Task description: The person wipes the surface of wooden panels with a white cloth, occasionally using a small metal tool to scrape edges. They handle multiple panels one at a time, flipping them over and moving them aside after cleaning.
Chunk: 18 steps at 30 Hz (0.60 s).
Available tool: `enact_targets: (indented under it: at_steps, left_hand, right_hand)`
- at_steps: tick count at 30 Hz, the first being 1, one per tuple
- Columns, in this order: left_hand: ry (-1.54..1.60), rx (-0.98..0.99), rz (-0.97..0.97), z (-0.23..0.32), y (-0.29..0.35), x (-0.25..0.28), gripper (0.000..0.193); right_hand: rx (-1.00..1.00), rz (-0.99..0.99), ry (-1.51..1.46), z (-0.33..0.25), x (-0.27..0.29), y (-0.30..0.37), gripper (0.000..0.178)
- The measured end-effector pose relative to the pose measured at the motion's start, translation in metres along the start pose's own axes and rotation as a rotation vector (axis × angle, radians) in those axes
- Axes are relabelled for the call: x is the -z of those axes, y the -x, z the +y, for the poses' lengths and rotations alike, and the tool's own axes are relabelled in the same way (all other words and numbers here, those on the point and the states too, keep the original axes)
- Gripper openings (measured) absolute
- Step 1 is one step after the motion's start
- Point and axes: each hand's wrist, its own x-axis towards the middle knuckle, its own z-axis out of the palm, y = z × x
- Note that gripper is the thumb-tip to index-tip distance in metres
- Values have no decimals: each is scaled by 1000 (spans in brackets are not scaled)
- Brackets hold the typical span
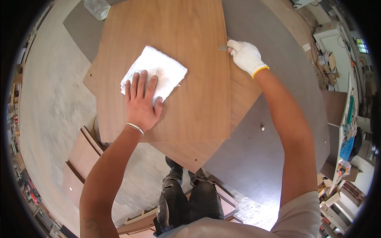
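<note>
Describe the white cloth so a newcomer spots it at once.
Find the big brown wood-grain panel in the upper middle of the view. Just left of its middle, the bare left hand lies flat on a folded white cloth. Unlike the white glove on the right hand, the cloth is a flat, squarish pad with a brownish smudge and no yellow edge.

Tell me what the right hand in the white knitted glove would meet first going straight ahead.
Past the small flat grey piece it holds, the right hand would likely meet the large brown wooden panel at its right edge; depth is hard to judge.
</note>
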Motion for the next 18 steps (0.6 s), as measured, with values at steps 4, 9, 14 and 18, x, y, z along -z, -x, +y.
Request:
enact_targets:
  at_steps: [4,9,14,18]
  left_hand:
    - [-38,0,-4,3,-2,2,64]
    - [-73,-11,21,4,-2,0,61]
    - [-108,-18,30,4,-4,-2,60]
    - [-127,-12,31,2,-1,-3,60]
  right_hand:
    - [217,59,61,4,-13,47,13]
    - [343,91,51,-6,-34,112,8]
    - [306,35,50,-11,-44,148,7]
    - [348,-36,73,-23,-50,188,3]
